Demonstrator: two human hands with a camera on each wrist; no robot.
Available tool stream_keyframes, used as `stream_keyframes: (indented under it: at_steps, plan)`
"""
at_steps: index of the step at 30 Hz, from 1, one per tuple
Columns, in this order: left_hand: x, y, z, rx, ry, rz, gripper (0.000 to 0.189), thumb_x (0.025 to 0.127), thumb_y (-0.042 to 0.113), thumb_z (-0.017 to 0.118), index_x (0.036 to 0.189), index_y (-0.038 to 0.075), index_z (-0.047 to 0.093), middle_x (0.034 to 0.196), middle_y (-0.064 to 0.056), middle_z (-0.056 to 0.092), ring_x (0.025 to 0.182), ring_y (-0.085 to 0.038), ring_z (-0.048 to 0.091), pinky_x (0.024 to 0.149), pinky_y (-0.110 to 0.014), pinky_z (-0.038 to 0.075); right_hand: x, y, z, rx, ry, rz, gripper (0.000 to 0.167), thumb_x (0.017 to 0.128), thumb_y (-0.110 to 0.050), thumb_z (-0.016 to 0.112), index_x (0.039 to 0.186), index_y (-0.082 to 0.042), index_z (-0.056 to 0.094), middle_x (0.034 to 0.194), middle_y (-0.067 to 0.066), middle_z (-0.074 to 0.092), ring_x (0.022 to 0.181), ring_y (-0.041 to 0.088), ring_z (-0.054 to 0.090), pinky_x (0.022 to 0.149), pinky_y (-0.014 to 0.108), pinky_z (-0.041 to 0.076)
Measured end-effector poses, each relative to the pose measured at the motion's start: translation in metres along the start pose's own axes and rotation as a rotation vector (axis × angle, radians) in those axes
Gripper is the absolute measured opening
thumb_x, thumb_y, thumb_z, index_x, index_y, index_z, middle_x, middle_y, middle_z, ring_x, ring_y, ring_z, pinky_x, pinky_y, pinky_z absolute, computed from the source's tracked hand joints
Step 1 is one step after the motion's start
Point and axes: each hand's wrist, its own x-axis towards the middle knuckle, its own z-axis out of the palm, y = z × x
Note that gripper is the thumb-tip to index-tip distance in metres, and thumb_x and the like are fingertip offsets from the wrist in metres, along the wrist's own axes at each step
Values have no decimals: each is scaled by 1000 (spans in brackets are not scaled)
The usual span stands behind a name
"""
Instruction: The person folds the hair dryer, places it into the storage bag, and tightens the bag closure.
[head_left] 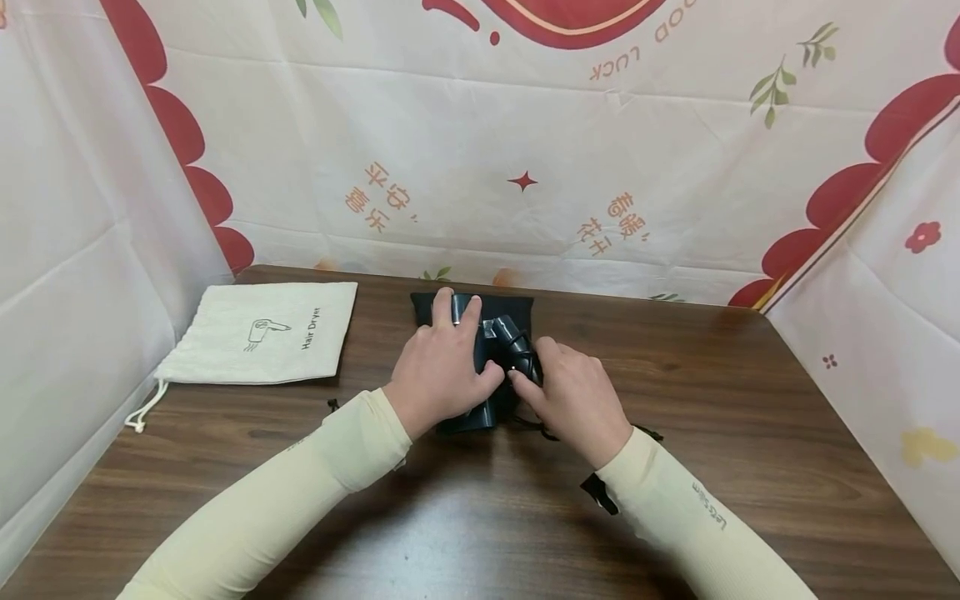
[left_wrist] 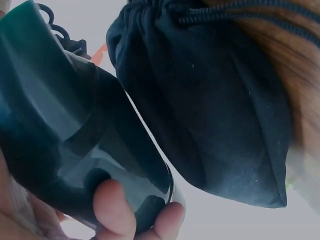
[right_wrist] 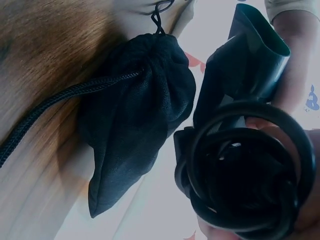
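A dark glossy hair dryer [left_wrist: 75,135] is held above a black drawstring pouch [head_left: 517,303] at the middle of the table. My left hand [head_left: 442,367] grips the dryer's body from above, with fingertips [left_wrist: 114,206] wrapped over its side in the left wrist view. Beside it, my right hand [head_left: 577,396] holds the dryer's handle with its coiled black cord [right_wrist: 300,135]. In the right wrist view, the flattened nozzle [right_wrist: 272,75] points upward past the coil. The pouch [right_wrist: 135,125] looks gathered at its neck. My right fingers are mostly hidden behind the cord.
Left of the hands lies a flat white drawstring bag [head_left: 225,333] printed with "Hair Dryer" and a dryer drawing. A printed cloth [head_left: 465,133] hangs behind the brown wooden table [head_left: 720,400] and along both sides. Black pouch cords [head_left: 536,427] trail near my right hand.
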Motion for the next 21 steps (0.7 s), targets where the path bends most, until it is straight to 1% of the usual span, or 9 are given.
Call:
stream_keyframes:
  at_steps: [3,6,10,13,15,21]
  plan:
    - [1,-1,-1,5,-10,12,80,85,48,61,152,8,40,148,-25,27,51,-17,52,49,-26,50,-1,2,-1,20,-20,-2,32,90,-30,74,88,-4,56,63,-1,49,50,14,47,45,27,40]
    - [1,-2,-1,11,-14,18,80,86,48,61,152,8,40,148,-25,27,49,-16,50,47,-24,48,-1,4,-5,48,-57,-10,29,89,-27,72,92,-2,58,66,-1,51,50,13,48,45,26,41]
    - [2,-3,-4,10,-3,20,79,86,47,61,152,9,40,148,-24,28,46,-15,48,45,-22,45,1,5,-11,111,-112,2,23,88,-21,68,100,-1,63,70,0,55,53,11,50,46,26,44]
    - [2,-2,-5,15,7,18,78,86,46,61,151,9,40,148,-24,28,47,-15,49,45,-23,46,2,4,-15,137,-135,11,22,90,-19,69,102,-1,64,74,1,57,56,12,51,48,26,45]
    - [2,-1,-5,16,8,10,78,85,45,61,151,8,41,147,-24,28,48,-16,50,46,-24,46,1,3,-15,136,-135,7,23,91,-20,70,102,-1,64,75,1,57,58,13,51,50,27,44]
    - [2,1,-4,-27,-6,-28,78,86,44,59,152,8,38,149,-25,26,49,-18,53,47,-27,49,1,-2,-13,127,-86,-22,23,91,-22,73,99,-2,65,75,0,56,61,14,50,53,29,42]
